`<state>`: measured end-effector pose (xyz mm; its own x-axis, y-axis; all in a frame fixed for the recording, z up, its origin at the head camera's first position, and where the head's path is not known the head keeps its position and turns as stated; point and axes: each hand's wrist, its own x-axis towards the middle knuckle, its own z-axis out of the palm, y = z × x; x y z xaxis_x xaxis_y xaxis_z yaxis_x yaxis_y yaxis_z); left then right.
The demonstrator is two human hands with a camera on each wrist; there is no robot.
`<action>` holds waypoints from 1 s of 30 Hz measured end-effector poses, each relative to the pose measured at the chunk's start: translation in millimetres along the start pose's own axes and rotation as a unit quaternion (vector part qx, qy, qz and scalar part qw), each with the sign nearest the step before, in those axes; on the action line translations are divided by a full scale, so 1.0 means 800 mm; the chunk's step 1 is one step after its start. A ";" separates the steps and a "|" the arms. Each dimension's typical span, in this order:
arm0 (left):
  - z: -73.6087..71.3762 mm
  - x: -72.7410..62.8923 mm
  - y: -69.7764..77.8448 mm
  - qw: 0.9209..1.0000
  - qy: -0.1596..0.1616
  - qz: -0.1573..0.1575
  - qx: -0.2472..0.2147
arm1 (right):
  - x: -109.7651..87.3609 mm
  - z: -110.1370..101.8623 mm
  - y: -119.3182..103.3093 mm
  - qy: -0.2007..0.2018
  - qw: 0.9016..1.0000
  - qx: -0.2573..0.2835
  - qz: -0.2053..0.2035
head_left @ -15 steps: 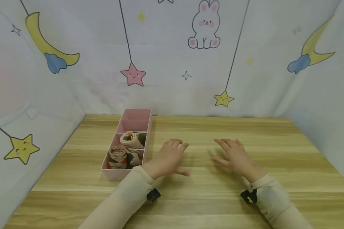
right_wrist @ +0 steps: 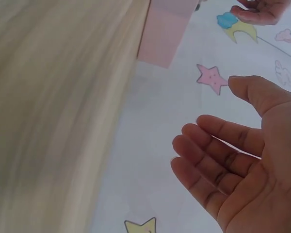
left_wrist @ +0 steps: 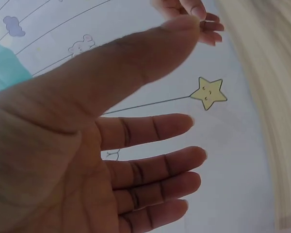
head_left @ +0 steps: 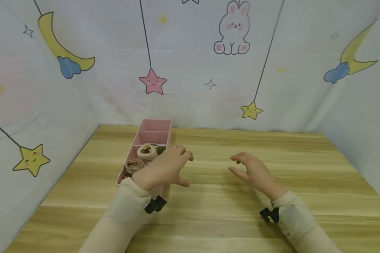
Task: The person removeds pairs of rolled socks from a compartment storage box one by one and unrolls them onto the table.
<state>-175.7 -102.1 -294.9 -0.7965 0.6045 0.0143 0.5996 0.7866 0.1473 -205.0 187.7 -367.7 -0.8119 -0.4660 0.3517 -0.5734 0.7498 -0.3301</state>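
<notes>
A long pink divided box (head_left: 156, 125) lies on the left part of the table. Rolled cloths fill its nearer compartments: a cream roll (head_left: 146, 151) and a patterned roll (head_left: 135, 166). In the head view my left hand (head_left: 164, 168) hovers over the box's near right side, hiding part of it. Its fingers are spread, thumb apart, holding nothing; the left wrist view shows the bare palm. My right hand (head_left: 256, 174) is raised above the table, right of the middle, fingers loosely bent. Nothing lies in its palm in the right wrist view.
The wooden table (head_left: 209, 218) runs back to a white curtain (head_left: 190, 98) printed with stars, moons and a rabbit. Curtain also encloses both sides. The two far compartments of the box hold nothing visible. Dark straps (head_left: 270, 215) sit at the wrists.
My left hand has shifted left, over the box's near right side. The right hand's fingers have bent more, with little other movement. The head view has turned slightly left.
</notes>
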 end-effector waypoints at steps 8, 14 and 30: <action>-0.025 -0.031 -0.036 0.999 -0.008 -0.036 -0.016 | 0.023 0.001 -0.032 -0.005 0.999 0.040 -0.031; -0.034 -0.051 -0.062 0.999 -0.007 -0.050 -0.022 | 0.040 0.008 -0.055 -0.016 0.997 0.056 -0.051; -0.046 -0.094 -0.118 0.986 -0.056 -0.136 -0.085 | 0.090 0.043 -0.125 -0.035 0.987 0.089 -0.127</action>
<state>-175.2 -226.4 -273.8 -0.9067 0.3922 -0.1554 0.3365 0.8946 0.2940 -209.6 62.9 -339.9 -0.6416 -0.6640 0.3841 -0.7645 0.5129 -0.3904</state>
